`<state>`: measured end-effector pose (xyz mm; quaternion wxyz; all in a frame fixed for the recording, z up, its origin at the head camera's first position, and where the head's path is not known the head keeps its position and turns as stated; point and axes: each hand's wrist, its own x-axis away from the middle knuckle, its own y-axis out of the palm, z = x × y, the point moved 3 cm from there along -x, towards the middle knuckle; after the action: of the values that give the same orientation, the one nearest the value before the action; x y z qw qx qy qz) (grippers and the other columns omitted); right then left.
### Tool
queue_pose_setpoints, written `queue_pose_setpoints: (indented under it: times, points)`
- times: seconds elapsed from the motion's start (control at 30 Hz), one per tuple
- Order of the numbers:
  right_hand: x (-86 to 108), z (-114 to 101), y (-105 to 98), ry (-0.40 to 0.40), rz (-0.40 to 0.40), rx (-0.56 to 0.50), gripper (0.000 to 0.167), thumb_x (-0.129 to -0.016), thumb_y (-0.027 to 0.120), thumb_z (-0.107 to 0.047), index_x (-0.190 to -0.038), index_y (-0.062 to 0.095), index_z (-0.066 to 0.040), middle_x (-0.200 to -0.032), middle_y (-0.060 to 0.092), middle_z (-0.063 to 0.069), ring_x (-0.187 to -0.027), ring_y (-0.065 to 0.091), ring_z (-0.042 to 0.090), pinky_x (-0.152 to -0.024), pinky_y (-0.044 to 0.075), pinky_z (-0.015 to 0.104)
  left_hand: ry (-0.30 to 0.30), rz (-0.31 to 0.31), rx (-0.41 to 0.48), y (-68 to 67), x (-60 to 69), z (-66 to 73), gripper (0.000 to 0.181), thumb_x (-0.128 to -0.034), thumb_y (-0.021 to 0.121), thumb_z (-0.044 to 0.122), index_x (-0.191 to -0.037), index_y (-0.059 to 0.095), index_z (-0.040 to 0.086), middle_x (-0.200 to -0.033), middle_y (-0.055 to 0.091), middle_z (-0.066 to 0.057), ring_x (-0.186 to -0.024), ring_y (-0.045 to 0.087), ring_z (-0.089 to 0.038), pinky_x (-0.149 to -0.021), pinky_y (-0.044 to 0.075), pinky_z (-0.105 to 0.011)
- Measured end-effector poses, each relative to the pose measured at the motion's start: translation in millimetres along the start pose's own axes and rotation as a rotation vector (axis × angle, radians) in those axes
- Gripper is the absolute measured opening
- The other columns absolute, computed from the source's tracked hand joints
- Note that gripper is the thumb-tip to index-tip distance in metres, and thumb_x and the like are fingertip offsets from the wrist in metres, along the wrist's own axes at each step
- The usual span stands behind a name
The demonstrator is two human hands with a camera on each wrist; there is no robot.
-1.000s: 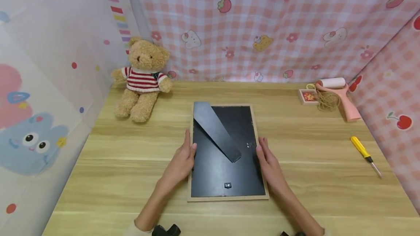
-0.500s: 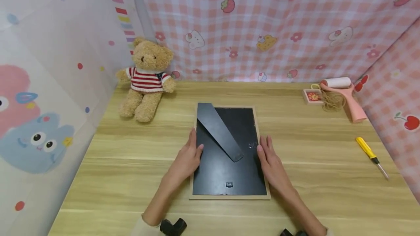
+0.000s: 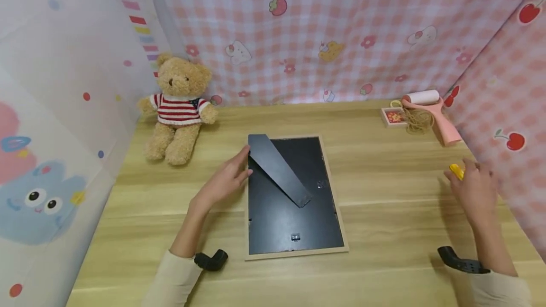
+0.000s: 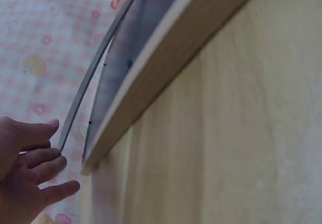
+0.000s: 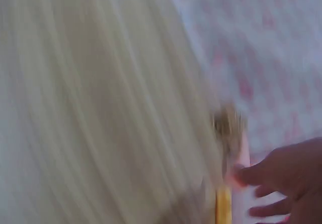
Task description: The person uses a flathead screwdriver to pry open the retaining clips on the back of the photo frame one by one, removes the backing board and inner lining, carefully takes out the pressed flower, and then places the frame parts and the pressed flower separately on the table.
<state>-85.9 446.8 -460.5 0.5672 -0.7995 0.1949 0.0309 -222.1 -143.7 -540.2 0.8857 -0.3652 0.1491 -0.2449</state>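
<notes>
A picture frame (image 3: 273, 224) lies back side up on the wooden table, its dark stand (image 3: 279, 169) slanting across the black backing. At the frame's upper left edge is my left hand (image 3: 222, 184), fingers extended; the left wrist view has this hand (image 4: 30, 173) beside the stand's end (image 4: 83, 90) and the frame's wooden side (image 4: 146, 78). Over at the right, my right hand (image 3: 475, 195) is above the screwdriver, whose yellow handle (image 3: 457, 171) shows by the thumb. In the blurred right wrist view the fingers of this hand (image 5: 289, 178) are apart beside the yellow handle (image 5: 223, 206).
A teddy bear (image 3: 177, 108) in a striped sweater sits at the back left. At the back right are a small framed box (image 3: 394, 117), a twine bundle (image 3: 419, 121) and a pink tool with a white roller (image 3: 445, 127). Printed cloths hang behind and at the sides.
My right hand has left the frame's right edge and moved right to the screwdriver. The left hand has slid up along the left edge. The head view has shifted slightly.
</notes>
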Motion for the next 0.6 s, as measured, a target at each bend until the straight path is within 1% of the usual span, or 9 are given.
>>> queue_pose_setpoints:
  times: [0.1,0.13,0.17,0.33,0.47,0.5,0.53,0.57,0.6]
  points:
    - [0.5,33.0,-4.5,0.097,-0.232,0.099,0.05,-0.103,0.07,-0.01,-0.122,0.048,0.03,-0.109,0.05,0.053,-0.101,0.046,0.07,-0.089,0.039,0.076,0.01,-0.003,-0.035,2.5,1.1,-15.5,0.076,-0.1145,0.06,0.036,-0.177,0.02,0.02,-0.181,0.028,-0.007,-0.165,0.033,-0.028,-0.132,0.035,-0.052]
    - [1.3,40.1,-4.9,0.112,-0.284,0.101,0.049,-0.104,0.069,-0.01,-0.12,0.048,0.031,-0.107,0.05,0.052,-0.099,0.047,0.069,-0.087,0.04,0.075,0.009,0.0,-0.033,3.3,2.0,-18.1,0.075,-0.114,0.062,0.034,-0.177,0.022,0.022,-0.18,0.03,-0.007,-0.164,0.034,-0.028,-0.131,0.036,-0.052]
    - [2.3,45.8,-5.3,0.119,-0.303,0.089,0.047,-0.103,0.068,-0.01,-0.118,0.048,0.031,-0.104,0.05,0.051,-0.098,0.047,0.067,-0.086,0.041,0.074,0.007,0.003,-0.024,4.1,2.7,-19.9,0.076,-0.1135,0.063,0.031,-0.177,0.022,0.024,-0.18,0.03,-0.006,-0.164,0.034,-0.028,-0.131,0.036,-0.052]
    - [2.4,54.7,-4.3,0.124,-0.293,0.05,0.038,-0.102,0.065,-0.003,-0.115,0.051,0.03,-0.103,0.055,0.05,-0.096,0.051,0.063,-0.084,0.047,0.073,-0.008,0.015,0.062,1.7,6.6,-10.2,0.078,-0.1103,0.069,0.022,-0.176,0.027,0.027,-0.18,0.033,-0.01,-0.166,0.032,-0.033,-0.133,0.031,-0.055]
    - [-6.5,47.1,-4.0,0.12,-0.338,0.036,0.038,-0.103,0.064,-0.002,-0.121,0.053,0.03,-0.108,0.059,0.049,-0.091,0.055,0.057,-0.079,0.052,0.068,-0.047,-0.003,0.136,-13.1,11.5,19.4,0.077,-0.1083,0.071,0.018,-0.175,0.032,0.021,-0.179,0.031,-0.018,-0.167,0.027,-0.04,-0.134,0.026,-0.061]
    - [-10.5,43.2,-3.8,0.099,-0.337,0.019,0.038,-0.104,0.064,-0.002,-0.121,0.054,0.03,-0.108,0.061,0.048,-0.09,0.058,0.057,-0.075,0.055,0.062,-0.061,-0.01,0.149,-16.4,12.2,25.2,0.077,-0.1079,0.071,0.018,-0.175,0.033,0.02,-0.18,0.029,-0.018,-0.167,0.025,-0.04,-0.135,0.024,-0.061]
    - [-14.0,37.4,-3.6,0.078,-0.325,-0.007,0.038,-0.105,0.065,-0.004,-0.121,0.055,0.029,-0.107,0.063,0.047,-0.085,0.063,0.05,-0.073,0.058,0.055,-0.076,-0.018,0.158,-19.9,12.6,32.2,0.077,-0.1077,0.071,0.018,-0.175,0.034,0.019,-0.18,0.028,-0.019,-0.167,0.024,-0.041,-0.135,0.023,-0.061]
    - [-16.6,29.0,-3.6,0.061,-0.317,-0.049,0.04,-0.108,0.064,-0.007,-0.123,0.057,0.028,-0.11,0.064,0.047,-0.082,0.067,0.036,-0.07,0.058,0.047,-0.088,-0.03,0.174,-23.2,12.6,38.2,0.076,-0.1074,0.071,0.017,-0.174,0.034,0.018,-0.18,0.026,-0.02,-0.168,0.024,-0.041,-0.135,0.023,-0.062]
    - [-18.7,18.9,-3.1,0.042,-0.303,-0.097,0.041,-0.11,0.063,-0.01,-0.126,0.057,0.027,-0.114,0.065,0.047,-0.081,0.068,0.022,-0.067,0.058,0.039,-0.093,-0.039,0.188,-23.4,11.1,37.2,0.077,-0.1074,0.071,0.018,-0.174,0.034,0.019,-0.181,0.025,-0.019,-0.168,0.022,-0.04,-0.135,0.022,-0.062]
